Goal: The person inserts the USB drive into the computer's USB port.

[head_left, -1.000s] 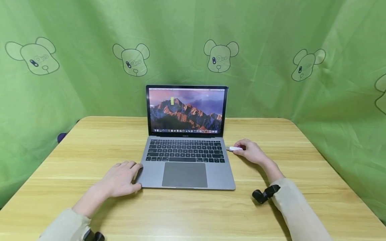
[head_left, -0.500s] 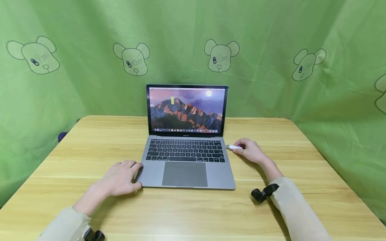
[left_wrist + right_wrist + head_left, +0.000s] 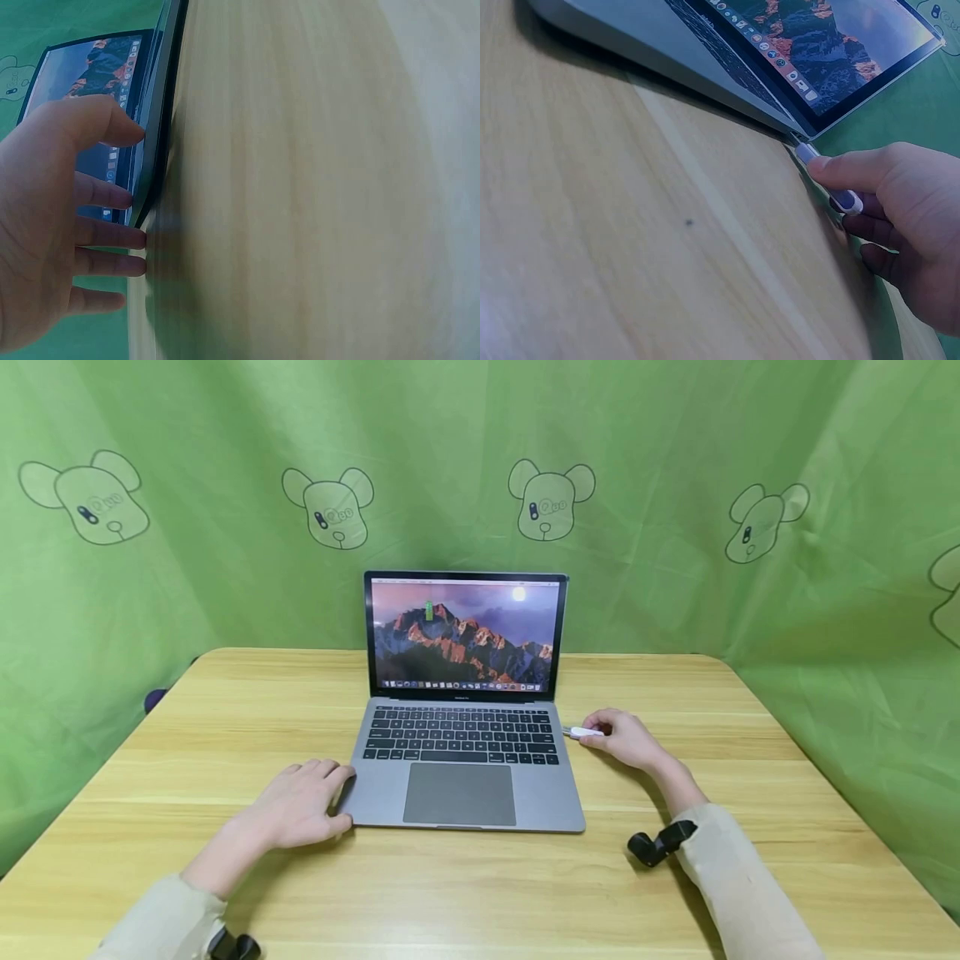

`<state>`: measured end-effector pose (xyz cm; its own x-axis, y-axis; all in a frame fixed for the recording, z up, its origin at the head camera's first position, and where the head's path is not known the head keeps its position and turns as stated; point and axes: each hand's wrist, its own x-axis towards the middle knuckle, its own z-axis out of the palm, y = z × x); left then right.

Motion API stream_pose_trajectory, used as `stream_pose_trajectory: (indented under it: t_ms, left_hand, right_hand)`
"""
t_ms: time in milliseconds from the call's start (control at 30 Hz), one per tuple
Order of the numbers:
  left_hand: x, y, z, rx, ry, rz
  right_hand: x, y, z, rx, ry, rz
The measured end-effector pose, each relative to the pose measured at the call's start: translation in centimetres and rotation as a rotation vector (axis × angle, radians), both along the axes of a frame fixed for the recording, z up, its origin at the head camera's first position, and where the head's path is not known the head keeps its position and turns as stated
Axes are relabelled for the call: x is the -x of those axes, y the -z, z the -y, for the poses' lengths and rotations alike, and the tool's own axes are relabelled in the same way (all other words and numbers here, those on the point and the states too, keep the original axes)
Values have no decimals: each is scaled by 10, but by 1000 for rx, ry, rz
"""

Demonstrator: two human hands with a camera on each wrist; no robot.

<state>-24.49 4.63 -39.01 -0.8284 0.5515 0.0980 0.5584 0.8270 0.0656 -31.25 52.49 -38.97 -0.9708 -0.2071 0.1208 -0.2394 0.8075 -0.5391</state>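
Note:
An open silver laptop (image 3: 460, 793) stands on the wooden table, its screen lit with a mountain picture. My right hand (image 3: 626, 739) pinches a white and purple USB flash drive (image 3: 585, 733) between thumb and fingers, beside the laptop's right side. In the right wrist view the metal plug of the flash drive (image 3: 807, 152) points at the laptop's side near the hinge, its tip right at the edge. My left hand (image 3: 300, 802) lies at the laptop's left front corner. In the left wrist view its thumb (image 3: 124, 131) touches the laptop's edge and the fingers extend fairly straight.
The wooden table (image 3: 465, 893) reaches back to a green curtain (image 3: 450, 443) printed with bear-like heads. Black cameras are strapped to both sleeves, the right camera (image 3: 652, 847) close above the table.
My right hand and the flash drive shifted slightly away, then back toward me, staying at the laptop's side. A bright spot has appeared on the screen. The left hand has stayed in place.

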Motion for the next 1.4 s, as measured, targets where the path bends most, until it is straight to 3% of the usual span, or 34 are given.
stream_pose_trajectory:
  t_ms: [500,1400]
  left_hand:
    - [1,0,0,5,-7,13]
    - [1,0,0,2,-6,20]
  right_hand:
    - [7,0,5,-17,2,-28]
    - [8,-1,3,-2,-57,-32]
